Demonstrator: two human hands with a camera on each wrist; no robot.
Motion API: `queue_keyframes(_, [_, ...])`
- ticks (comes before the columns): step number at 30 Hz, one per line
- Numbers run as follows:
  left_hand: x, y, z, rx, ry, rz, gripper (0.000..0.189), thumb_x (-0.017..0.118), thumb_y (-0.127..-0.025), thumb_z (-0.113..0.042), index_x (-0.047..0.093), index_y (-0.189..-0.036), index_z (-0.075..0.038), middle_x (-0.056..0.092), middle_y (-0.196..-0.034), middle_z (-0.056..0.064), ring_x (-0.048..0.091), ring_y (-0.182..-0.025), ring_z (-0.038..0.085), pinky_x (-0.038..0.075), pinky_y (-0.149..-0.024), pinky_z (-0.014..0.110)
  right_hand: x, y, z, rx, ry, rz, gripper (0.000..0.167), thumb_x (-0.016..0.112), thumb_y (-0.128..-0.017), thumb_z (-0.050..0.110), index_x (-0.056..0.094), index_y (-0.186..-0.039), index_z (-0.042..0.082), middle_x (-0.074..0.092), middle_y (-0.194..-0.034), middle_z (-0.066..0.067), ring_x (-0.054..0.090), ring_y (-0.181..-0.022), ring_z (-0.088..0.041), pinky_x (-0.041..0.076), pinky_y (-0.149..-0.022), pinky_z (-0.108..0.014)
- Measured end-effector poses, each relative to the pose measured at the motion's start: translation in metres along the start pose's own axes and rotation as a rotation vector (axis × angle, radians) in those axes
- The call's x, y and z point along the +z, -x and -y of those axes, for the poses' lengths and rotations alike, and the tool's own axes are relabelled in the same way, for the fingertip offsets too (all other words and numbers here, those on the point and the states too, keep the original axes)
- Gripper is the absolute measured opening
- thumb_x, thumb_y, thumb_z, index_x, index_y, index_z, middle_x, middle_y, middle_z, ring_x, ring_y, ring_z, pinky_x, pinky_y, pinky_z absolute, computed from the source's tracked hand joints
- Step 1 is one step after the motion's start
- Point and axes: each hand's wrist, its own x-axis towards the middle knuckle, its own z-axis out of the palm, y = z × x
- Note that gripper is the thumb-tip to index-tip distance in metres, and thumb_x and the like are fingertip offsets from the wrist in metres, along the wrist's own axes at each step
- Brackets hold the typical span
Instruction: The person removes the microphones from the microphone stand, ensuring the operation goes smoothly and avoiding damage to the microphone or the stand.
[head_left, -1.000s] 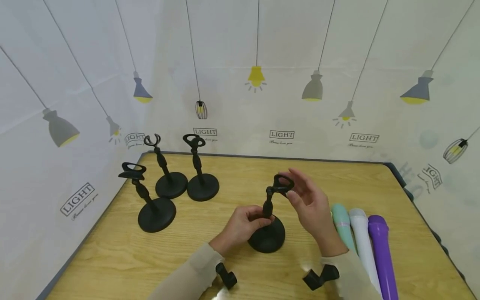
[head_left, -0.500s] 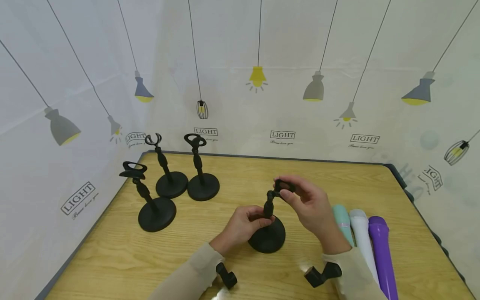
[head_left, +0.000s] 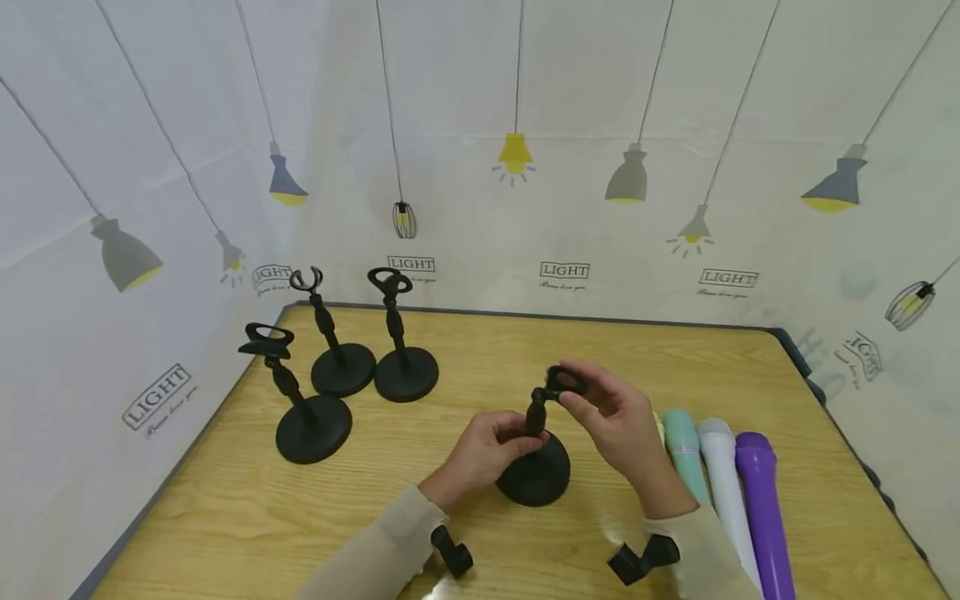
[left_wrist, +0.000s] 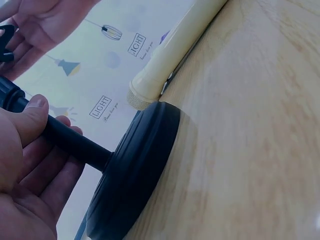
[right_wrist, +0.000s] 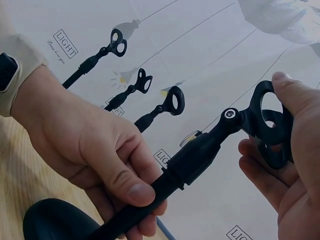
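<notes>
A black desktop microphone stand [head_left: 536, 479] stands upright on its round base at the front middle of the table. My left hand [head_left: 483, 454] grips its pole just above the base, thumb on the near side, as the left wrist view also shows. At the top, my right hand [head_left: 622, 425] pinches the microphone clip [right_wrist: 270, 125] between thumb and fingers. That clip tips to the right from its pivot screw [right_wrist: 230, 114] and holds no microphone. Part of its rim is hidden by the right hand in the head view.
Three more black microphone stands [head_left: 313, 429] stand at the table's left. On the right lie mint [head_left: 684, 446], white [head_left: 723, 475] and purple [head_left: 763, 500] microphones side by side, with a cream microphone [left_wrist: 165, 60] beside them. A printed curtain [head_left: 465, 217] surrounds the table.
My right hand has gone from loosely spread beside the clip to pinching it. The clip sits slightly lower, tilted further down. My left hand keeps its place on the pole.
</notes>
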Motion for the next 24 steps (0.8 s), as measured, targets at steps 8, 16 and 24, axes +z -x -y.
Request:
queue_keyframes(8, [-0.014, 0.007, 0.002, -0.004, -0.01, -0.05, 0.021, 0.076, -0.102, -0.014, 0.079, -0.12, -0.005, 0.082, -0.12, 0.01, 0.078, -0.114, 0.019, 0.061, -0.102, 0.031, -0.003, 0.006, -0.004, 0.076, 0.012, 0.028, 0.044, 0.068, -0.101, -0.01, 0.06, -0.144, -0.01, 0.077, -0.131, 0.009, 0.072, -0.118, 0.0, 0.06, -0.096, -0.018])
queue_keyframes(16, [-0.035, 0.016, 0.007, -0.019, -0.02, -0.103, 0.017, 0.076, -0.103, -0.017, 0.08, -0.118, -0.011, 0.082, -0.119, 0.008, 0.077, -0.115, 0.019, 0.061, -0.1, 0.027, 0.003, 0.01, -0.013, 0.18, 0.059, 0.065, 0.044, 0.068, -0.102, -0.005, 0.06, -0.145, -0.007, 0.073, -0.136, -0.02, 0.07, -0.122, 0.003, 0.06, -0.097, -0.018])
queue_keyframes(24, [-0.061, 0.029, 0.01, -0.079, -0.045, -0.199, 0.018, 0.076, -0.102, -0.019, 0.08, -0.119, -0.014, 0.082, -0.119, 0.007, 0.076, -0.118, 0.019, 0.06, -0.104, 0.032, 0.012, 0.011, -0.018, 0.259, 0.103, 0.107, 0.041, 0.069, -0.106, 0.006, 0.063, -0.145, -0.001, 0.073, -0.137, -0.022, 0.073, -0.124, -0.012, 0.059, -0.098, -0.018])
